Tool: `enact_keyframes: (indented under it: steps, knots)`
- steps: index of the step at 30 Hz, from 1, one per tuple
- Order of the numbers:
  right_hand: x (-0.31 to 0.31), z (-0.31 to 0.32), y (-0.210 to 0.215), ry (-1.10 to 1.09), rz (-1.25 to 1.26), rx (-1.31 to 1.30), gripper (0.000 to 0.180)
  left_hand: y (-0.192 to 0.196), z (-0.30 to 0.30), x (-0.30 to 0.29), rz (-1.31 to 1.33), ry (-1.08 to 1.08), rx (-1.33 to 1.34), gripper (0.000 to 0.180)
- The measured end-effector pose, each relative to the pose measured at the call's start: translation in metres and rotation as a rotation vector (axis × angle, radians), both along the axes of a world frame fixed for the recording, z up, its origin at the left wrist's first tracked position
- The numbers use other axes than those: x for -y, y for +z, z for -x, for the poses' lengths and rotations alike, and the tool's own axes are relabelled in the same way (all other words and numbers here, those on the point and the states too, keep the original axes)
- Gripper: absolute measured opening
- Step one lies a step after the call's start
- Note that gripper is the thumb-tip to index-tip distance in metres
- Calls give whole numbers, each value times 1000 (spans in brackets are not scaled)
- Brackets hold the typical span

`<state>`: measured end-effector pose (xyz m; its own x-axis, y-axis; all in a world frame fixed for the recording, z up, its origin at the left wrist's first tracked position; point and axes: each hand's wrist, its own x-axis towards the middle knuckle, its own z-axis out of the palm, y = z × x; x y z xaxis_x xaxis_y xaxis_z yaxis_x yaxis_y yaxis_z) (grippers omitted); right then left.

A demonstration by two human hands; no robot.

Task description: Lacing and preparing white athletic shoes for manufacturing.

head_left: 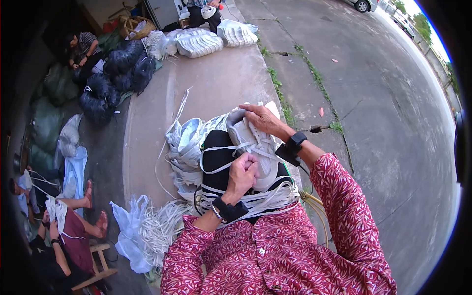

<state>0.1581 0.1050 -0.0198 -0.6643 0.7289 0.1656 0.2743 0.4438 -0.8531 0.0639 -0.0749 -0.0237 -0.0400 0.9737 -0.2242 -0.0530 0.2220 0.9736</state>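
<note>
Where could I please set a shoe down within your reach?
Bare concrete ledge lies between the pile of white shoe uppers and the far white bundles. The lap is crowded: both hands, shoe and laces.

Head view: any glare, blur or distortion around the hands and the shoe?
Head view: soft even daylight, no glare or hard shadow on the white shoe; left hand and right hand sharp; the curb bends toward the rim, black fisheye vignette at the corners, upper left dark.

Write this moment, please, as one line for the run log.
left hand: pinches white lace | right hand: steadies white shoe on lap | lace bundle: lower left
</note>
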Motion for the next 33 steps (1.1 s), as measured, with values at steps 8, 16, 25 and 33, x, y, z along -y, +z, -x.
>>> enact_keyframes:
  steps: [8,16,25,33]
  knots:
    - [16,-3,28,-26,-152,-67,32,1,12,-1,68,-72,99,10]
    - [50,2,48,423,-789,329,17,-3,-3,18,-52,38,-88,10]
    - [106,54,43,501,-609,-64,20,-53,-25,21,-514,78,-676,13]
    - [126,52,71,594,-463,-158,13,-14,-7,29,-53,-72,-74,17]
